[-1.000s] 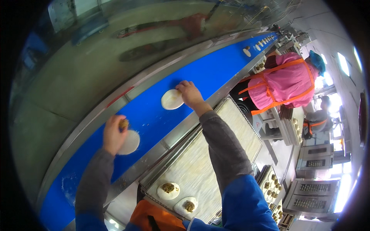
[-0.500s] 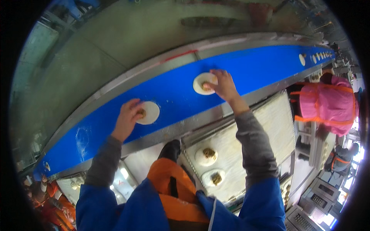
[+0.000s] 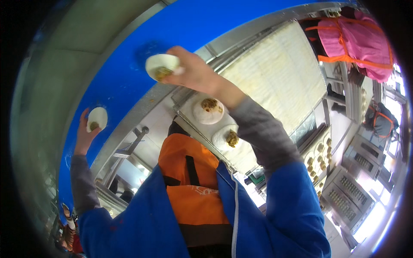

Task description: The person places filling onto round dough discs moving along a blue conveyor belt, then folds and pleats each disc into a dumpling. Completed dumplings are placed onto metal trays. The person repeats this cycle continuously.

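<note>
My right hand [image 3: 195, 73] grips a pale round dough piece [image 3: 161, 62] with brown-green filling on it, held tilted over the near edge of the blue conveyor belt [image 3: 116, 73]. Farther left, my left hand [image 3: 83, 135] has its fingers and thumb around a second filled dough piece [image 3: 98, 115], which is tipped up over the belt. Whether that piece still touches the belt, I cannot tell. Two more dough pieces, one farther [image 3: 202, 114] and one nearer [image 3: 220, 139], sit with filling on top on the cloth-covered tray [image 3: 279, 60], below my right forearm.
A person in pink with orange straps [image 3: 352, 47] stands at the far right, with another in grey [image 3: 380, 122] beyond. Filled pieces cover another tray [image 3: 318, 167] beside my right arm. Metal cabinets [image 3: 350, 193] stand at right. A person's hand [image 3: 66, 210] shows at lower left.
The view has turned, with the tray shifting up and left. My right hand has raised its dough piece off the belt toward the near edge. My left hand has tipped its piece up.
</note>
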